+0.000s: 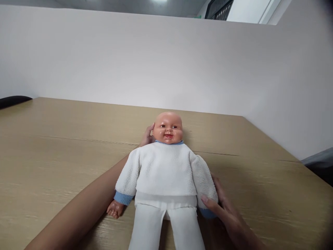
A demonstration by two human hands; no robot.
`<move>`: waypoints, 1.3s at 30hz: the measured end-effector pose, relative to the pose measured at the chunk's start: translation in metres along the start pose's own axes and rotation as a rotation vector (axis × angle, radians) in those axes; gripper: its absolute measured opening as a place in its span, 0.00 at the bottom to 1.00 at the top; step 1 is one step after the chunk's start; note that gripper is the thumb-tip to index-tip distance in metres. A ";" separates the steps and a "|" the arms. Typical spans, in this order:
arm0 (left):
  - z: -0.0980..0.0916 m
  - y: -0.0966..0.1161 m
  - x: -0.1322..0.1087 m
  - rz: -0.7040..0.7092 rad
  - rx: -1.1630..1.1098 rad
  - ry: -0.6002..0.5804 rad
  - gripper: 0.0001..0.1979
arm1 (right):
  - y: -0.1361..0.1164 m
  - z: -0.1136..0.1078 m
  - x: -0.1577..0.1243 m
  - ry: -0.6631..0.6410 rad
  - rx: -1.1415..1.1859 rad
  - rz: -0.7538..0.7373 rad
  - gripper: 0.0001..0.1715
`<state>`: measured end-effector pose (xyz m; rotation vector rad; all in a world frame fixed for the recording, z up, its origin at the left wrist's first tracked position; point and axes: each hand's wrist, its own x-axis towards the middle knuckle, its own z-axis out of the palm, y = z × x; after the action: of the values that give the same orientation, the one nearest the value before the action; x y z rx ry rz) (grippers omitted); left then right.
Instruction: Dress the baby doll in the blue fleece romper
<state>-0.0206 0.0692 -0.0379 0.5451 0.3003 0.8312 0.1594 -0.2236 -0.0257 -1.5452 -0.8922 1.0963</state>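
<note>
A baby doll point(166, 170) with a bald plastic head lies face up, dressed in a white fleecy top with blue cuffs and white trousers. My left hand point(148, 136) reaches past the doll's side and holds its head from the left; most of the fingers are hidden behind the head. On the other side, my right hand point(221, 205) grips the lower part of the doll's sleeve, thumb on top and fingers around the outer edge. The doll's hand on the left is bare of my touch; its other hand is hidden. The feet fall outside the view.
A wooden table point(65, 156) with a seam across it lies under the doll. Behind it rises a white wall point(130, 62). Dark chair-like shapes show past the table's left edge point(15, 100) and right edge point(321, 165).
</note>
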 end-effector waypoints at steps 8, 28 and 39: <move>-0.024 0.030 0.023 -0.241 0.148 -0.162 0.35 | 0.015 0.001 -0.004 0.084 -0.380 -0.159 0.45; -0.035 0.026 0.035 -0.218 0.378 -0.227 0.40 | 0.022 -0.005 0.005 0.106 -0.512 -0.237 0.36; -0.013 0.024 0.017 -0.153 0.359 -0.197 0.32 | 0.025 -0.012 0.007 0.106 -0.556 -0.238 0.37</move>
<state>-0.0309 0.0999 -0.0357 0.9216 0.3071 0.5713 0.1736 -0.2267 -0.0500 -1.8598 -1.3434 0.6121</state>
